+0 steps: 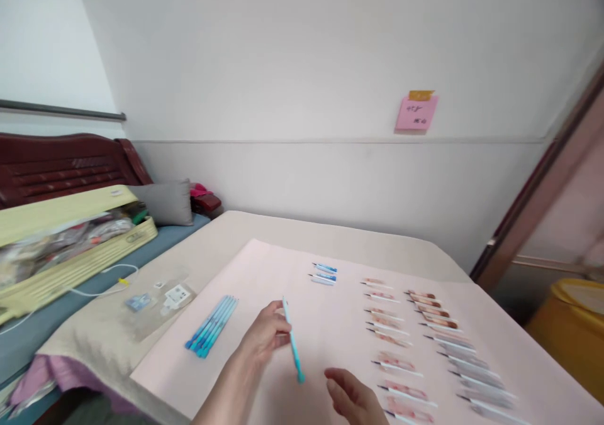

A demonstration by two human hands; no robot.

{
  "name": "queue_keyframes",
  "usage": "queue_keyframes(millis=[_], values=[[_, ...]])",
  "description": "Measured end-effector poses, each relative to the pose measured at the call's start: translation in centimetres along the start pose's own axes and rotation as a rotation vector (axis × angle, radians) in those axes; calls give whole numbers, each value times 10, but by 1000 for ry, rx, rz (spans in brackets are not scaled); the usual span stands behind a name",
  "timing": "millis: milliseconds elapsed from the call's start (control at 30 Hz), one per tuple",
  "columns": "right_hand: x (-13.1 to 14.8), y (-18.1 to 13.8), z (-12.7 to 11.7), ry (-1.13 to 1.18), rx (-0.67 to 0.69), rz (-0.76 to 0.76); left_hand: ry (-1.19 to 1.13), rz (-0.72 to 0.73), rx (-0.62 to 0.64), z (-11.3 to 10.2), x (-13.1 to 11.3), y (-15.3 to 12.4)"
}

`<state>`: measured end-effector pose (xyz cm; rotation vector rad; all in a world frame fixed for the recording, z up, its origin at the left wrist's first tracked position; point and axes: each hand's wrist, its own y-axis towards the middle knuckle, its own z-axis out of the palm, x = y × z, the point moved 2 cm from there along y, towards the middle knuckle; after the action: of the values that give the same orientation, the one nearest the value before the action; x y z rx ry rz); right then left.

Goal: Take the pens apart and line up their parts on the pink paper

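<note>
A slim turquoise pen (293, 346) with a rounded knob at its lower end is pinched in my left hand (268, 332), between thumb and fingers. It slants over the pale pink sheet (283, 261), knob toward me. My right hand (352, 397) is just right of the pen's lower end, half curled with thumb and fingers apart and nothing in it. To the left of my left hand lies a neat row of several blue and turquoise pens (212, 327). Beyond my hands, a few blue-and-white pens (324, 274) lie with their dark tips pointing left.
On the right are columns of several white pens with pinkish parts (396, 362) and brown or grey ones (472, 356). A clear plastic bag (163, 302) lies left of the sheet. Farther left stands a yellow box (136, 239) on the bed. A pink note (416, 114) hangs on the wall.
</note>
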<state>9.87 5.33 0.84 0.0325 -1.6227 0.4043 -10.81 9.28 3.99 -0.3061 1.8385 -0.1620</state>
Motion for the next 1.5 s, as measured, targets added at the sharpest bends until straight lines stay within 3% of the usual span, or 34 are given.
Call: queue_keyframes(millis=[67,133,233,367,433,700,833,933,1100,1267,1500], values=[[2,-3,5,229,21,111,-473,7,152,22,-7,-8],[2,-5,12,477,69,212,-715,-38,217,38,-10,-16],[3,-7,19,672,139,265,-757,-70,238,52,-10,-24],[7,-10,20,718,198,249,-828,-63,321,60,-16,-32],[11,-12,19,695,193,226,-900,-72,305,60,-19,-35],[11,-9,19,270,-24,61,-662,-76,108,58,-17,-37],[12,-10,17,258,-73,35,-882,-89,202,60,-20,-37],[15,-11,16,254,-75,32,-903,-87,235,59,-20,-35],[13,-10,16,230,-31,40,-691,-111,118,56,-11,-32],[10,-8,15,259,-50,26,-862,-76,213,57,-18,-33],[8,-8,16,257,-18,18,-725,-73,113,53,-16,-33]])
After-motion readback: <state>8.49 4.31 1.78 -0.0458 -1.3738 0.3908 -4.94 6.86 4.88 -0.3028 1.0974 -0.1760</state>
